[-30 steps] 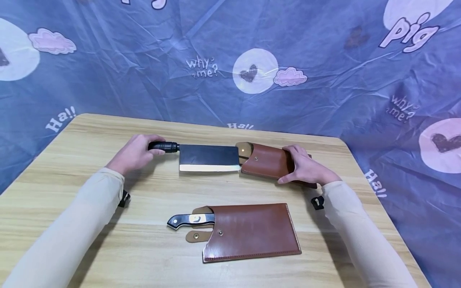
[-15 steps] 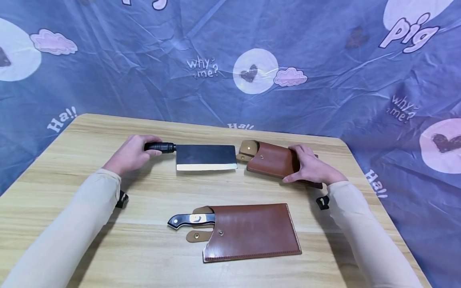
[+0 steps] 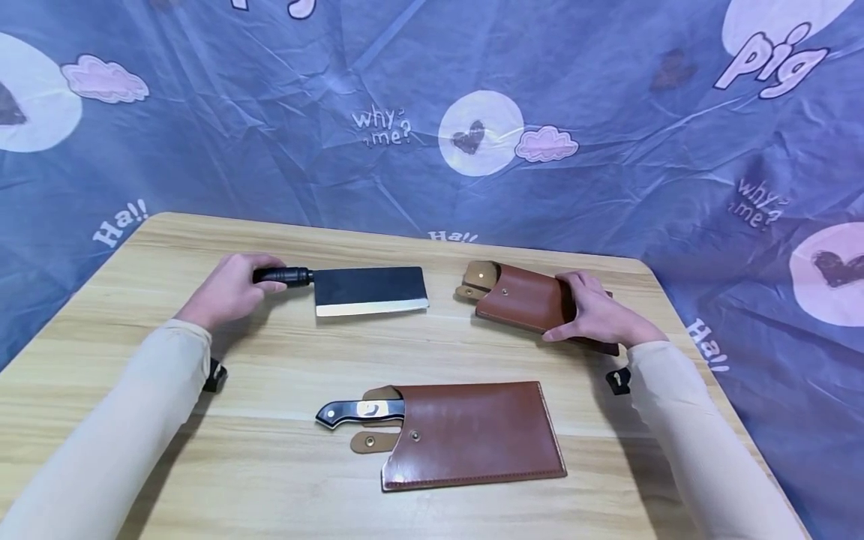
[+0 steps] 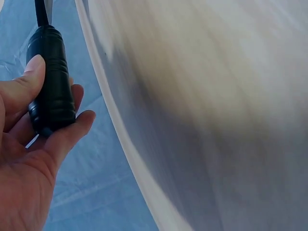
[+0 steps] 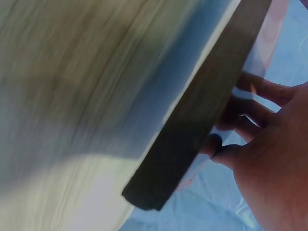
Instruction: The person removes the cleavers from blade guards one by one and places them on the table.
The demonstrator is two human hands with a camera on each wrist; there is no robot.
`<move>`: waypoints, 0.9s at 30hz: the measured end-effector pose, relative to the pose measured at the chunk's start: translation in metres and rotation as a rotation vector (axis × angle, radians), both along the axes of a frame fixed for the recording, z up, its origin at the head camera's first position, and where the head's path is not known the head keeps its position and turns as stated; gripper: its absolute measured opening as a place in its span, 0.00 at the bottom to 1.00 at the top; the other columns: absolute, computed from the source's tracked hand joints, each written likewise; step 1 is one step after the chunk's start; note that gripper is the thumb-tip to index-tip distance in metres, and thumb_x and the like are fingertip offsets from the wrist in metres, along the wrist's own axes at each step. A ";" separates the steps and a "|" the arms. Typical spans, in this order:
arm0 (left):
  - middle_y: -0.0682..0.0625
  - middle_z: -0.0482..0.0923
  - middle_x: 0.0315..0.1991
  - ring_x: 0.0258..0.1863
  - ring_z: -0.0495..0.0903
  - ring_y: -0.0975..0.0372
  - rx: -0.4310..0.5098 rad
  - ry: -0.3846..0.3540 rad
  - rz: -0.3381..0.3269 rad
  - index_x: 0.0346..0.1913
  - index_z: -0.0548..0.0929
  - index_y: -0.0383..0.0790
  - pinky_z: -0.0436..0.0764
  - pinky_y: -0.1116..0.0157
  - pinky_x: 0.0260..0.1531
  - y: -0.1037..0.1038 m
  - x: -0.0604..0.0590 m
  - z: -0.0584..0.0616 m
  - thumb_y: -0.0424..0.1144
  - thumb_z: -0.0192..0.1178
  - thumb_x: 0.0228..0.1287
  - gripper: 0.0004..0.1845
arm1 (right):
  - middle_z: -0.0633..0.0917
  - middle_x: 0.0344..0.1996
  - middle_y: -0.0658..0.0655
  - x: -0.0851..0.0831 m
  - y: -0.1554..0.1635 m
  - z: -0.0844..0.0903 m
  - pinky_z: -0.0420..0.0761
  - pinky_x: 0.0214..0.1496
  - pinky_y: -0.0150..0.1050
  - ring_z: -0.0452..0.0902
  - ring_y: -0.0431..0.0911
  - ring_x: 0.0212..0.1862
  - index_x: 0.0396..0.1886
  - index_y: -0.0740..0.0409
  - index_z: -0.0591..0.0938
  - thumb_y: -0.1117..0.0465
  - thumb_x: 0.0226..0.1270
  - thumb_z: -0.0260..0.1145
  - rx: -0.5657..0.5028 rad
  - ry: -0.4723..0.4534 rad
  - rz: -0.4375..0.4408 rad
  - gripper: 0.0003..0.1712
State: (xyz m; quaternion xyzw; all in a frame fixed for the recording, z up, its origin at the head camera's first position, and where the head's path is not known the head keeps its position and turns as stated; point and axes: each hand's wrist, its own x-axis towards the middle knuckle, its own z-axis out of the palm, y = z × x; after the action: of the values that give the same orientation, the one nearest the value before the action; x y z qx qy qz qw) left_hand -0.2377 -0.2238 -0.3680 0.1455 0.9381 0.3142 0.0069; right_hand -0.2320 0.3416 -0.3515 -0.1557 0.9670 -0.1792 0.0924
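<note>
My left hand [image 3: 228,291] grips the black ribbed handle [image 4: 52,79] of a cleaver [image 3: 370,288]. Its dark blade, with a bright cutting edge facing me, points right over the back of the table. The left wrist view shows the thumb and fingers curled round the handle. My right hand [image 3: 597,309] spans a brown leather knife sheath [image 3: 523,298], thumb at the near edge and fingers over the far one. The sheath's open mouth and tan snap straps face left, with a gap between them and the blade. Part of the sheath is hidden under the hand.
A second brown leather sheath [image 3: 479,435] lies nearer to me on the wooden table [image 3: 283,465]. From its mouth sticks a black riveted knife handle [image 3: 358,412], beside a loose snap strap [image 3: 373,442]. A blue printed cloth [image 3: 304,150] hangs behind the table.
The cleaver has moved left with my left hand, away from the sheath's mouth. My right hand and its sheath have shifted right, widening the gap. The near sheath stays put.
</note>
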 end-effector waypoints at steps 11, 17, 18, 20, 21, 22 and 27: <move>0.32 0.80 0.49 0.44 0.77 0.45 -0.019 -0.018 0.060 0.56 0.79 0.31 0.71 0.45 0.49 -0.027 0.002 0.001 0.38 0.63 0.68 0.18 | 0.57 0.67 0.73 0.000 0.013 -0.002 0.56 0.64 0.66 0.50 0.67 0.67 0.71 0.70 0.55 0.37 0.37 0.83 0.006 -0.014 -0.028 0.71; 0.30 0.79 0.49 0.42 0.77 0.45 -0.045 -0.007 0.067 0.56 0.79 0.29 0.71 0.45 0.47 -0.035 0.003 0.002 0.38 0.63 0.68 0.19 | 0.57 0.67 0.74 0.000 0.020 -0.004 0.56 0.63 0.66 0.49 0.68 0.67 0.72 0.70 0.54 0.37 0.38 0.82 -0.008 -0.024 -0.049 0.72; 0.30 0.79 0.50 0.42 0.77 0.45 -0.048 -0.009 0.064 0.56 0.79 0.29 0.71 0.45 0.47 -0.036 0.003 0.002 0.37 0.63 0.68 0.19 | 0.57 0.67 0.75 0.001 0.021 -0.004 0.56 0.63 0.66 0.49 0.68 0.67 0.72 0.71 0.54 0.37 0.38 0.82 -0.007 -0.024 -0.052 0.72; 0.29 0.79 0.50 0.42 0.77 0.45 -0.057 -0.013 0.058 0.56 0.79 0.28 0.71 0.45 0.47 -0.036 0.003 0.003 0.37 0.63 0.68 0.20 | 0.56 0.67 0.76 0.001 0.023 -0.004 0.55 0.64 0.66 0.48 0.69 0.67 0.72 0.72 0.54 0.38 0.39 0.82 -0.006 -0.024 -0.058 0.71; 0.29 0.79 0.50 0.42 0.77 0.45 -0.060 -0.014 0.058 0.56 0.79 0.28 0.71 0.45 0.47 -0.037 0.002 0.003 0.37 0.63 0.68 0.19 | 0.56 0.67 0.76 0.001 0.023 -0.004 0.54 0.64 0.66 0.47 0.69 0.68 0.72 0.72 0.54 0.38 0.39 0.82 -0.005 -0.024 -0.061 0.71; 0.29 0.79 0.50 0.42 0.77 0.44 -0.064 -0.014 0.059 0.56 0.79 0.28 0.71 0.45 0.47 -0.037 0.002 0.003 0.37 0.63 0.67 0.19 | 0.56 0.67 0.77 0.000 0.024 -0.004 0.54 0.64 0.66 0.47 0.69 0.68 0.72 0.72 0.54 0.38 0.39 0.82 -0.006 -0.024 -0.061 0.71; 0.29 0.79 0.49 0.44 0.77 0.42 -0.092 -0.012 0.062 0.55 0.80 0.27 0.70 0.42 0.50 -0.040 0.001 0.002 0.36 0.64 0.66 0.19 | 0.56 0.66 0.77 -0.001 0.026 -0.006 0.54 0.64 0.66 0.47 0.69 0.68 0.71 0.73 0.54 0.38 0.39 0.82 -0.014 -0.029 -0.063 0.71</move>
State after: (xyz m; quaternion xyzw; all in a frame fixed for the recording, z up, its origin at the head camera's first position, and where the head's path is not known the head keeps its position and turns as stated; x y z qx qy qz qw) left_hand -0.2371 -0.2633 -0.3662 0.1140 0.9556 0.2716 0.0093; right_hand -0.2332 0.3674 -0.3578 -0.1233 0.9687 -0.1911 0.0995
